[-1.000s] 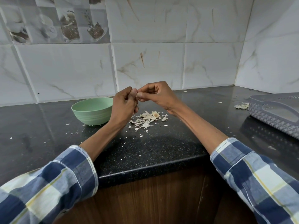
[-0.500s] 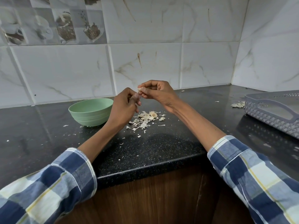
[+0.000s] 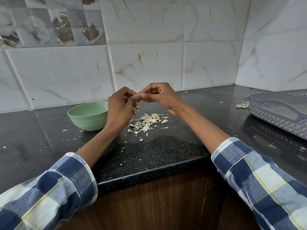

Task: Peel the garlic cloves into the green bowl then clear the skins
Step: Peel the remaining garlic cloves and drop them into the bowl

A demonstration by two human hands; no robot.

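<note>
Now my left hand (image 3: 120, 108) and right hand (image 3: 158, 95) have lifted slightly since a second ago, both pinching the garlic clove (image 3: 137, 96) above the skins (image 3: 147, 122), beside the green bowl (image 3: 88, 115), so peeling continues.

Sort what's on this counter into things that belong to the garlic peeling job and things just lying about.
Part of the job:
- garlic clove, pinched between left hand and right hand
- green bowl
- pile of skins
- smaller heap of skins beside the tray

Just lying about:
- grey perforated tray at the right
</note>
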